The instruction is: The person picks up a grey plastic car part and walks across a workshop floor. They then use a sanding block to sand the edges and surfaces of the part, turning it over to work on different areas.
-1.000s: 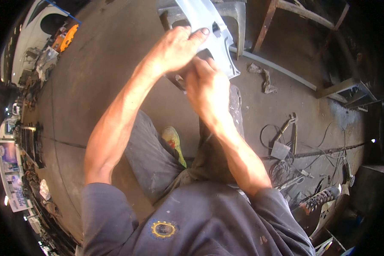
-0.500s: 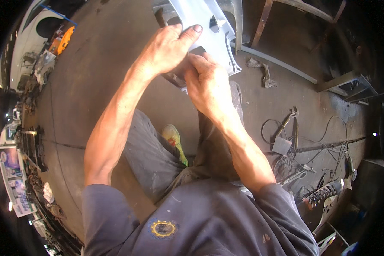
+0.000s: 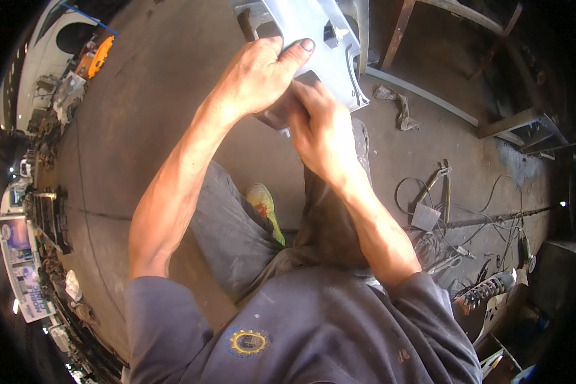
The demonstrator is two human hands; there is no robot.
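A light grey, shaped panel (image 3: 301, 22) with cut-outs, like a vehicle body part, is at the top of the view. My left hand (image 3: 256, 73) is closed on its left edge, the thumb lying over the top face and the fingers hidden beneath. At the panel's near end my right hand (image 3: 323, 128) is closed, fingers curled beside a dark opening. What its fingertips hold, if anything, is hidden. Between my hands the panel's underside looks dark and brownish.
Rusty metal frames (image 3: 400, 35) stand at the upper right, with a crumpled rag (image 3: 403, 115) nearby. Tongs-like pliers (image 3: 443, 185), cables (image 3: 493, 217) and a coil spring (image 3: 483, 291) lie on the floor to the right. Assorted parts line the left side, near an orange piece (image 3: 100, 56).
Both hands and the panel appear slightly farther right in the view. My right hand has slid a little down and right along the near end; my left keeps its hold.
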